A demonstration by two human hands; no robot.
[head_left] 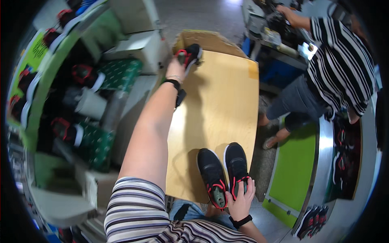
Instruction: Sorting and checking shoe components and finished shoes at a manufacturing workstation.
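My left arm stretches to the far left corner of a light wooden tabletop [223, 93]. There my left hand [175, 69] is closed on a black sneaker [193, 54] with a red-edged collar; its fingers are mostly hidden by the shoe. At the near edge, two more black sneakers with red trim lie side by side, toes pointing away from me. My right hand [242, 201] grips the right-hand sneaker [236, 160] at its opening, fingers over the collar and thumb at its side. Beside it sits the left-hand sneaker [210, 168], which my thumb comes close to.
An open cardboard box [210, 38] stands behind the table's far edge. On the left runs a rack [36, 93] with several sneakers and green patterned pads [121, 75]. At right a person in a striped shirt [342, 56] works at a machine, near a green panel [293, 162].
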